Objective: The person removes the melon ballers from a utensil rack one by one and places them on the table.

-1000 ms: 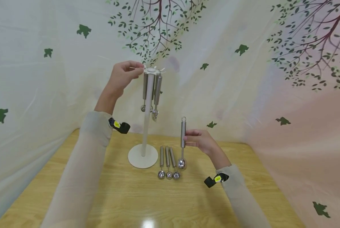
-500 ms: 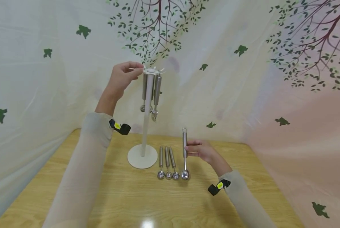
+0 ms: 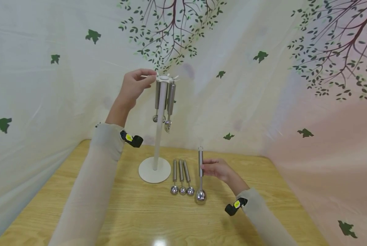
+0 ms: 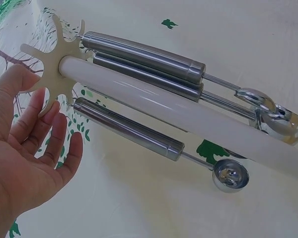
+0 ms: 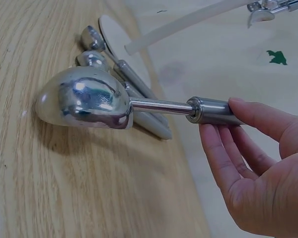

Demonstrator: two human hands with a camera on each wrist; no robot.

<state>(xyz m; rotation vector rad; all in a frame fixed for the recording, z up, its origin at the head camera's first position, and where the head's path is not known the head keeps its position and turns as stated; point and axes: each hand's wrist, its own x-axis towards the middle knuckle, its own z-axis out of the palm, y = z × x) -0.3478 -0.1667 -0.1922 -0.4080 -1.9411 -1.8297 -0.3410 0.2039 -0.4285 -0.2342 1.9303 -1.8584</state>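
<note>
My left hand (image 3: 133,85) pinches a prong of the white hook wheel (image 4: 52,67) topping the utensil rack (image 3: 158,136), between thumb and index finger. Several steel scoops hang from that wheel; one with a small round bowl (image 4: 231,174) hangs nearest this hand. My right hand (image 3: 219,169) grips a larger steel scoop (image 3: 200,196) by its handle, thumb against fingers. This scoop is upright, ring end up and bowl down at the table; whether the bowl touches the wood I cannot tell. To its left, three smaller scoops (image 3: 181,171) lie side by side on the table.
The rack's round white base (image 3: 147,175) stands on the wooden table (image 3: 140,212), left of the lying scoops. A cloth backdrop (image 3: 195,112) printed with leaves and branches rises behind the table and along its sides.
My right hand has lowered the large scoop toward the table, bringing it nearer to me, to the right of the lying scoops. The left hand keeps its hold on the rack's prong.
</note>
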